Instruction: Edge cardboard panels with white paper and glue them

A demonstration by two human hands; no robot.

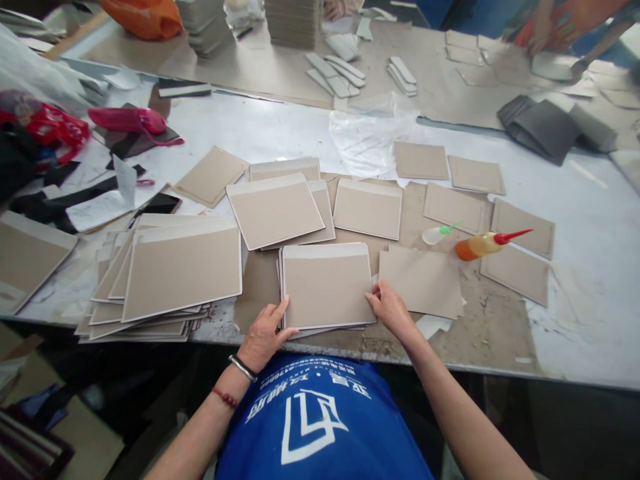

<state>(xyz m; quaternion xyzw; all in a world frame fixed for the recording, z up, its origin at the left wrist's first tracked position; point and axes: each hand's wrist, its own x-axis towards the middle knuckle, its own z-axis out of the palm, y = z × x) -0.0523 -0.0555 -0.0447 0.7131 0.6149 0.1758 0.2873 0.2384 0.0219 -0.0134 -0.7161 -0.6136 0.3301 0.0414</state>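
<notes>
Light-bordered beige panel (327,287): left hand (264,335), thumb and forefinger wide, at lower-left corner; right hand (393,309), fingertips at right edge, grip indeterminable.

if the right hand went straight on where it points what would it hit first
The beige panel just ahead, most likely: the right hand is at its right edge. Whether it would push the panel or slide over is unclear.
</notes>
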